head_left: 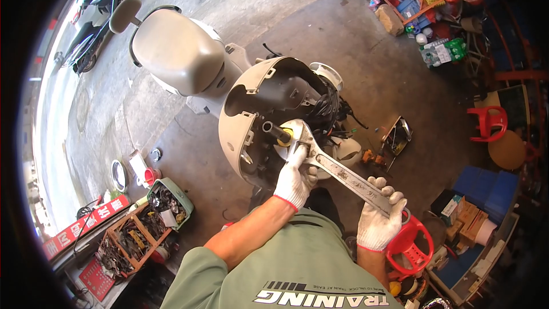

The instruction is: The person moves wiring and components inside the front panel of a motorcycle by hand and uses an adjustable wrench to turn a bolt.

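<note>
A large combination wrench [350, 177] slants across the front of a beige scooter whose front shell [235, 137] is opened up. Its head sits around the steering stem [275, 131], next to a yellow ring [289, 136]. My left hand [296, 178], in a white knit glove, is closed on the wrench just below that head; some fingers are hidden. Farther down, my gloved right hand [382, 217] wraps around the handle near its ring end. Dark cables [327, 110] bunch inside the shell, beyond the wrench.
The scooter's seat [180, 51] lies ahead to the left. An orange power tool [374, 159] and a mirror [398, 136] rest on the floor at right. A red plastic stool [412, 246] stands by my right arm. Tool trays [137, 234] are at lower left.
</note>
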The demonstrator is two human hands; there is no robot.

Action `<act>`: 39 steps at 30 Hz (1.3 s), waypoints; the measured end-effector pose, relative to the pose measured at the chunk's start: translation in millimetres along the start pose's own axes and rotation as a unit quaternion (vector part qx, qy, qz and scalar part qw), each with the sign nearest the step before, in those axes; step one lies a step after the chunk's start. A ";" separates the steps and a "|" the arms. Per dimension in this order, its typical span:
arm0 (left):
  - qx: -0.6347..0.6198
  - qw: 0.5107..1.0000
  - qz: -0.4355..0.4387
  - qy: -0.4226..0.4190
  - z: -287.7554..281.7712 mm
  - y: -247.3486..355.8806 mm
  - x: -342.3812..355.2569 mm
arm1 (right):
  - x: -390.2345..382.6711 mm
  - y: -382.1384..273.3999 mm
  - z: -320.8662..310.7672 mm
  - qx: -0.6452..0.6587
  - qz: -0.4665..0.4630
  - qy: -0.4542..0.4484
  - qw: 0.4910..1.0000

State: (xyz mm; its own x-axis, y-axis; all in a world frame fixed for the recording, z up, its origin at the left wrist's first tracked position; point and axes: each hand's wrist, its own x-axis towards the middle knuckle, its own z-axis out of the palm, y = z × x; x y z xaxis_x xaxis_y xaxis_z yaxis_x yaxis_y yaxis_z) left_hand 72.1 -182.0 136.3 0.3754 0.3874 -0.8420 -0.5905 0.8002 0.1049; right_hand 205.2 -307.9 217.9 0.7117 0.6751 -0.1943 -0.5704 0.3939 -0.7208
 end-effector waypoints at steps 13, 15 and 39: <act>-0.040 0.999 -0.019 -0.031 4.1 1.6 2.1 | 32.3 2.0 16.7 0.040 -0.035 0.061 0.997; -0.042 0.999 -0.015 -0.026 6.8 1.1 -1.8 | 33.7 3.1 11.9 0.057 -0.036 0.031 0.997; 0.508 0.803 0.311 -0.021 -54.7 55.6 -47.4 | 329.0 196.0 226.7 -0.139 0.478 -0.160 0.852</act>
State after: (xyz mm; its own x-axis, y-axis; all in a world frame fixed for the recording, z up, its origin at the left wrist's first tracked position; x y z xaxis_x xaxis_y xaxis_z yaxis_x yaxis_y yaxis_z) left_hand -17.6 -180.9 153.1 0.2694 0.8552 -0.4428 0.2064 0.3979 0.8939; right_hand 234.6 132.8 163.5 -0.1988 0.7575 -0.6218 -0.6760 -0.5653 -0.4726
